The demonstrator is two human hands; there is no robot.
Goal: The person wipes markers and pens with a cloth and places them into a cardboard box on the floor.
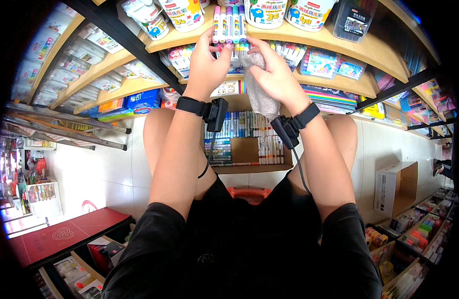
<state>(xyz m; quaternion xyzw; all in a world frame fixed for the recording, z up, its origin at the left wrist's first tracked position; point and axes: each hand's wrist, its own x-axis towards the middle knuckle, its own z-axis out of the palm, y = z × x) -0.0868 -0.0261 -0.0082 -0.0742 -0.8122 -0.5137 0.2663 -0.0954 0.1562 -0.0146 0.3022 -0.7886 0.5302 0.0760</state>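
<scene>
Several capped markers [229,24] in pink, yellow, purple, teal and violet lie side by side on the edge of a wooden shelf [308,36]. My left hand [210,61] is at the left end of this row, its fingertips by the pink marker. My right hand [270,71] is at the right end, fingertips close to the violet marker, with a grey cloth [261,89] hanging beneath its palm, held by the thumb and fingers. Whether my left fingertips press on the pink marker is unclear. Below, between my knees, an open cardboard box [252,170] holds rows of markers.
White marker tubs [266,13] and a dark plastic case [352,22] stand on the shelf. Lower shelves hold marker packs [319,63]. A metal-legged stand [72,123] is at left, an empty carton [395,187] on the floor at right. Cables hang from both wrist devices.
</scene>
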